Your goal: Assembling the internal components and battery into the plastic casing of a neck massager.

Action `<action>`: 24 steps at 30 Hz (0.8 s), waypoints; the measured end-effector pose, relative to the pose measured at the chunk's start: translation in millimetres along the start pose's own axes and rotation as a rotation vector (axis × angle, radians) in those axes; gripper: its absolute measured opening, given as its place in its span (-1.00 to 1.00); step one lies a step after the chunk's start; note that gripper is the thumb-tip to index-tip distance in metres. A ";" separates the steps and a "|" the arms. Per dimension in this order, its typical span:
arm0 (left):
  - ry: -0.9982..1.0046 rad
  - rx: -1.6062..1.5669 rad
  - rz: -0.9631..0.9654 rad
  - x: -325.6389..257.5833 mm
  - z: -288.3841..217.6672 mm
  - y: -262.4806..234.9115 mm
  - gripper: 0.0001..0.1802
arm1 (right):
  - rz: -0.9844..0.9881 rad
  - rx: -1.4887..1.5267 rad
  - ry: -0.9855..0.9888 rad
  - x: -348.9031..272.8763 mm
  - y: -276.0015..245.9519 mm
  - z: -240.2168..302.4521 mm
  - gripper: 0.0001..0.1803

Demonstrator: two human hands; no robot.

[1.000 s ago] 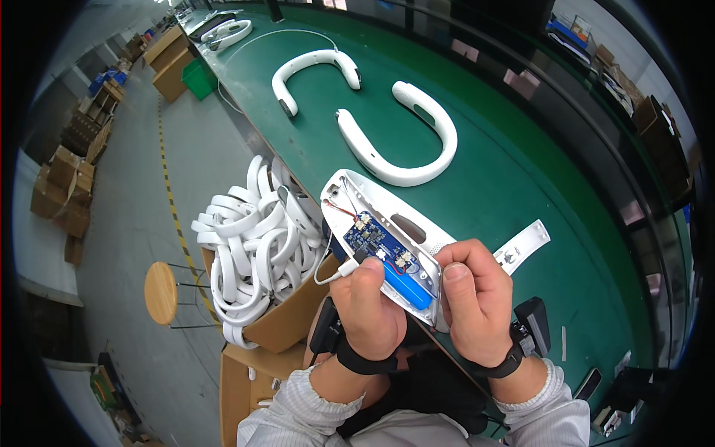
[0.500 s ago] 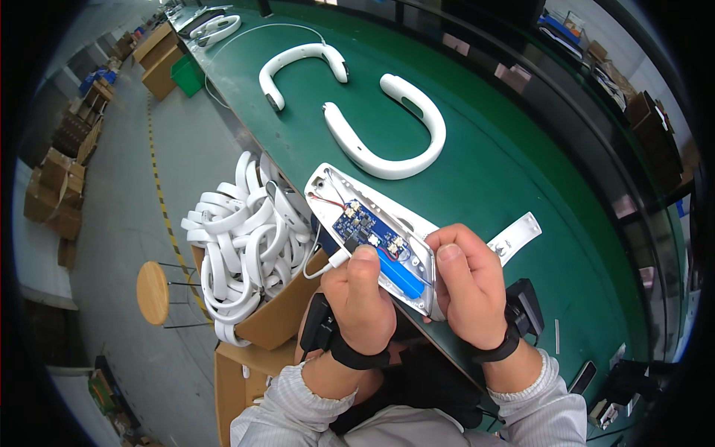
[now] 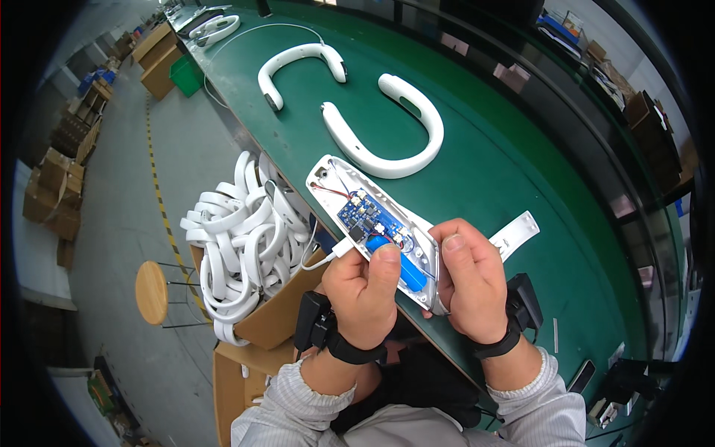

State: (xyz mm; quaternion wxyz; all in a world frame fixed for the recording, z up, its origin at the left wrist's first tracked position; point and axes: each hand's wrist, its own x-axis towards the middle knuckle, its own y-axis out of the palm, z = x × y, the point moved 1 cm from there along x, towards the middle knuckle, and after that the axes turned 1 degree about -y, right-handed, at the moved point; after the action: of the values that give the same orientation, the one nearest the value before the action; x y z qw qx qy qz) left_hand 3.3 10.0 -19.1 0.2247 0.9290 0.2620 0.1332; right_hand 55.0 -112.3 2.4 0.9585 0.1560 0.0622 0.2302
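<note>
"White casing [image 3: 381, 195], inside face up, held over the green bench's [image 3: 484, 179] left edge. Grip?"

"Left hand [image 3: 357, 298], on the side away from the bench: thumb pressed on the blue battery cell [image 3: 412, 276], fingers curled, their tips out of sight; a white plug [image 3: 343, 247] sits just beside the knuckles. Right hand [image 3: 477, 283], on the bench side: thumb and bent index finger pinching the casing's wall at the battery end."

"Handling?"

"Judged light; stiff shell, probably smooth enough to slip. Fragile inside: the blue circuit board [image 3: 365, 212] and thin reddish wires [image 3: 328, 188] look easily strained. Best hold: the outer rims, with light thumb load on the cell and none on the board."

"Orientation?"

"Long axis roughly parallel to the bench's left edge. Wired end points toward the bench's far end, battery end toward its near end. Any slight tilt: cannot tell."

"Farther out?"

"On the bench: a white cover piece [image 3: 516, 235] beyond the right hand, a U-shaped neckband [image 3: 434, 138] beyond the casing, a second neckband [image 3: 298, 54] farther along. Off the bench's left edge: a carton [image 3: 279, 316] heaped with white neckbands [image 3: 249, 246]."
</note>
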 end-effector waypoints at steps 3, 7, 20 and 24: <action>-0.001 0.022 -0.004 -0.6 0.1 -1.8 -0.72 | 0.006 0.000 -0.006 -0.6 0.2 0.6 -0.64; -0.002 0.053 -0.020 2.0 -5.2 -3.6 -0.61 | 0.021 -0.115 -0.045 -3.7 3.7 7.2 -0.67; -0.100 -0.207 -0.179 13.7 -16.4 -10.1 -0.60 | 0.058 -0.415 -0.190 -10.6 12.0 0.0 -0.69; -0.069 -0.191 -0.080 13.8 -20.3 -10.3 -0.58 | 0.053 -0.424 -0.188 -9.8 11.3 0.8 -0.67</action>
State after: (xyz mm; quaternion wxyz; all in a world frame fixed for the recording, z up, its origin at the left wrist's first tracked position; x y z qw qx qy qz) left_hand 2.9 32.4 -4.8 0.3262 0.8962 0.2773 0.1166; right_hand 41.7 -107.4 7.3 0.9651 -0.0267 -0.0813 0.2475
